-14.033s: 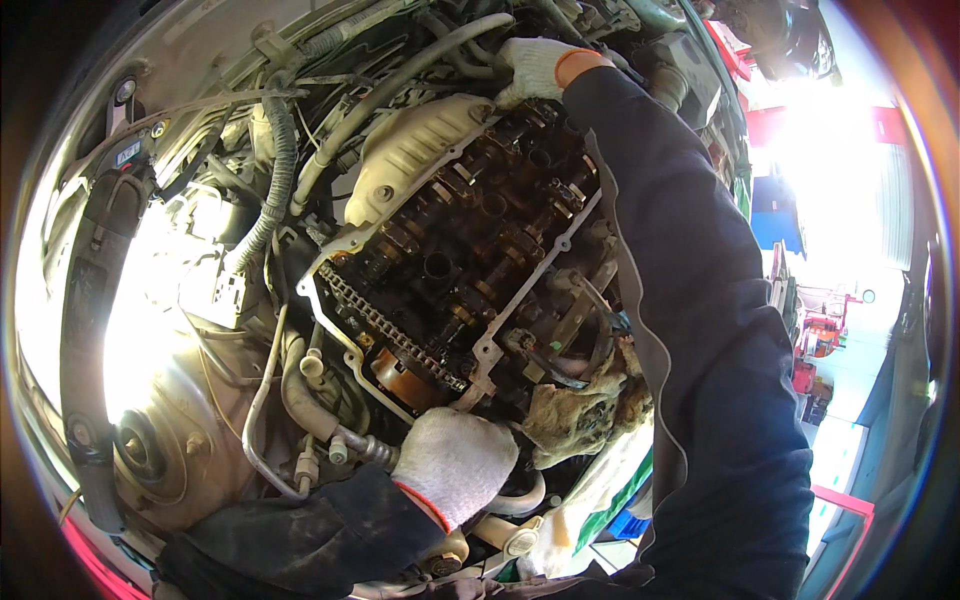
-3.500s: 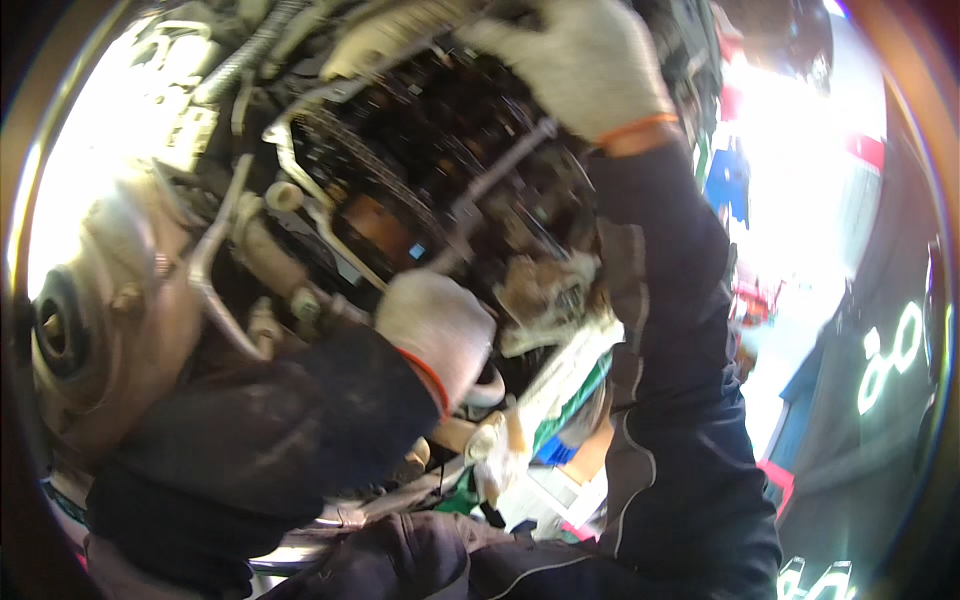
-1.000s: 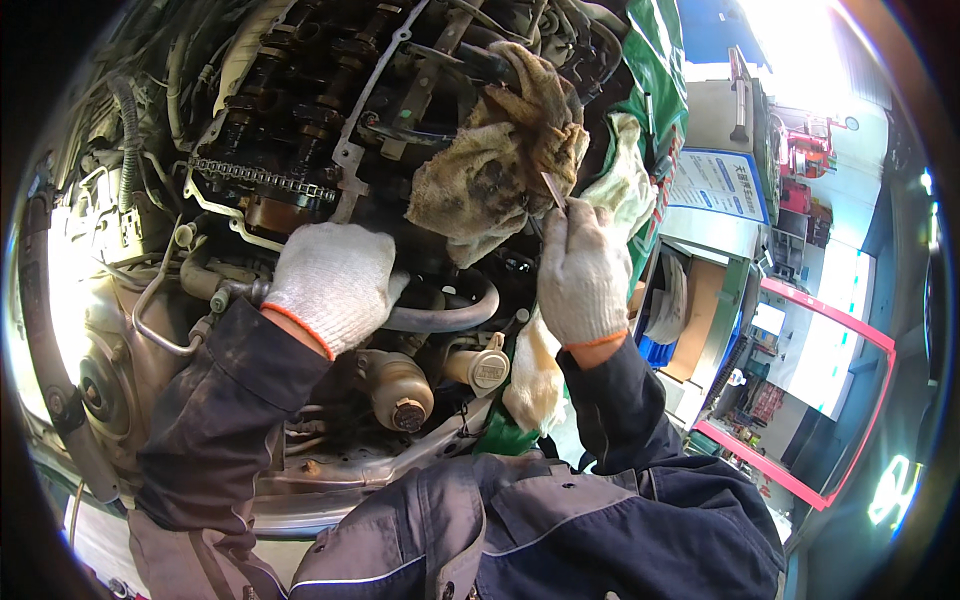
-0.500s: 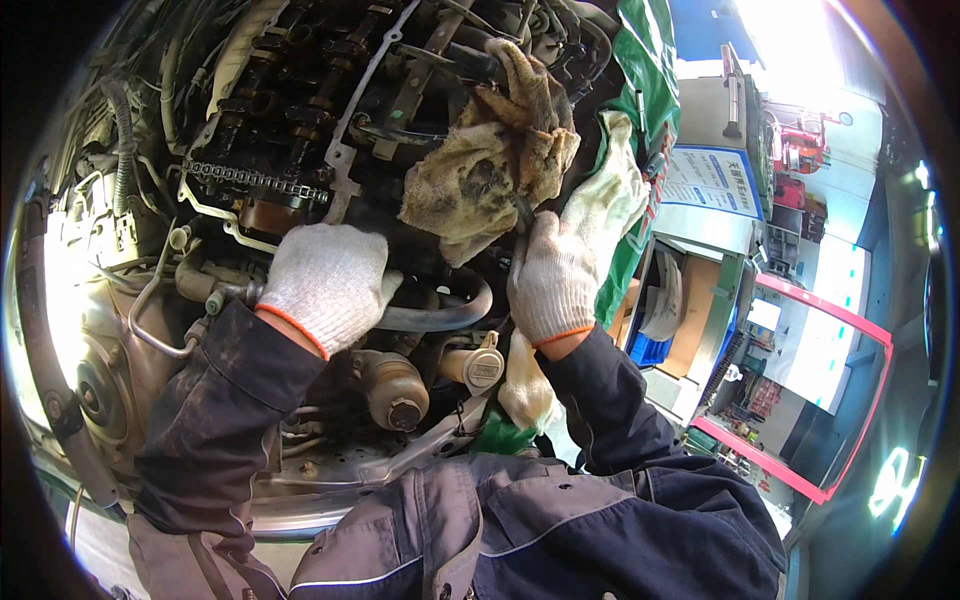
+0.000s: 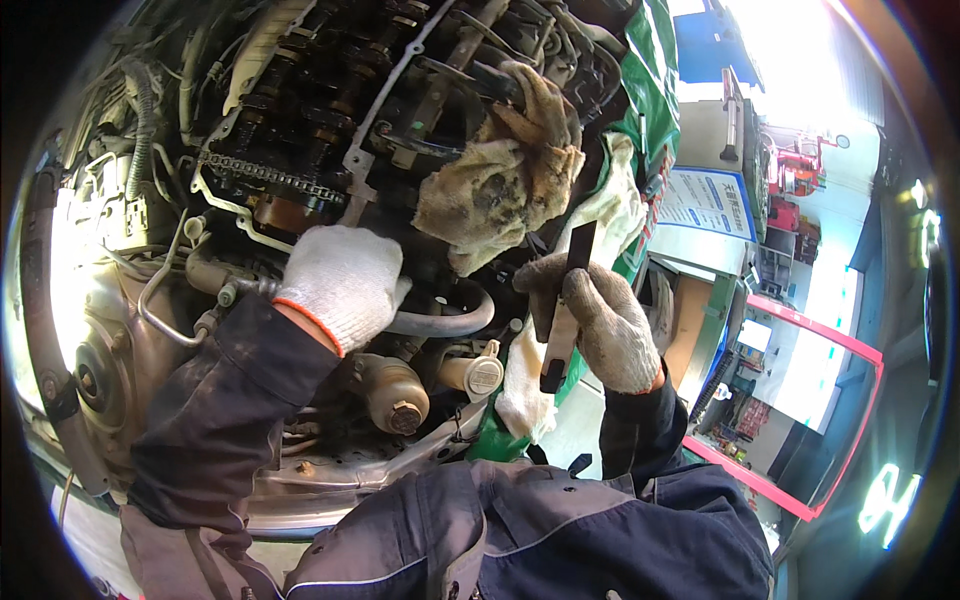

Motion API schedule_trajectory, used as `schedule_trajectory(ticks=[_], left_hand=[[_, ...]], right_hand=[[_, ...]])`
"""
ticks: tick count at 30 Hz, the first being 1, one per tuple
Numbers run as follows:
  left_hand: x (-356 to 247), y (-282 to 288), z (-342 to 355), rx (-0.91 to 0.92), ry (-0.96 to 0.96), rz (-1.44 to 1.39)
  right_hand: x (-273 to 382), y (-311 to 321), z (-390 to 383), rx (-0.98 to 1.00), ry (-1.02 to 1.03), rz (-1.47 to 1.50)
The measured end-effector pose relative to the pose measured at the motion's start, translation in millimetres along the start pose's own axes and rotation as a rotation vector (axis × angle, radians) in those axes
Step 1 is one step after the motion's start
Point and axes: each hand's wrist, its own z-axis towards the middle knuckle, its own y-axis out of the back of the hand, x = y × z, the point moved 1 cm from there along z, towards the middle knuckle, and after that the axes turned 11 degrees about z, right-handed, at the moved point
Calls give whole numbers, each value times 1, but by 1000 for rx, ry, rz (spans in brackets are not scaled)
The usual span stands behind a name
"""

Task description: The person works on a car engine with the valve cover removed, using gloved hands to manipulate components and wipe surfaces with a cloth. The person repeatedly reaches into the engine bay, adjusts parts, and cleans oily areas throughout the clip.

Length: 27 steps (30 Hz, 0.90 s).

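My left hand (image 5: 342, 282), in a white knit glove with an orange cuff, rests closed at the front edge of the opened engine, just below the timing chain (image 5: 275, 178). Its fingers curl underneath, so anything they grip is hidden. In my right hand (image 5: 612, 330), whose glove is stained dark at the fingers, a flat, narrow metal strip (image 5: 563, 335) with dark ends is pinched between thumb and fingers. It is raised over the right side of the engine bay. A crumpled, oil-stained rag (image 5: 495, 195) lies on the engine between and beyond my hands.
Oily camshafts (image 5: 325, 110) lie exposed at far left. A grey hose (image 5: 455, 315), a round metal canister (image 5: 395, 392) and a capped filler neck (image 5: 485, 375) sit nearer me. A green cover (image 5: 652, 75) and a whitish cloth (image 5: 610, 200) line the right edge.
My right hand has come off the whitish cloth and turned over, moving toward me and to the right, with the metal strip now showing in it. My left hand keeps its place on the engine.
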Motion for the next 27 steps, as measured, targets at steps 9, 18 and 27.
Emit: schedule_trajectory(ticks=[9, 18, 27], left_hand=[[2, 1, -2, 14, 3, -63], [1, 2, -3, 77, -5, -126], [2, -8, 1, 114, 4, -299]], right_hand=[[31, -52, 49, -205, 106, -25], [109, -115, 121, 118, 324, -936], [140, -182, 206, 388, 652, -1029]])
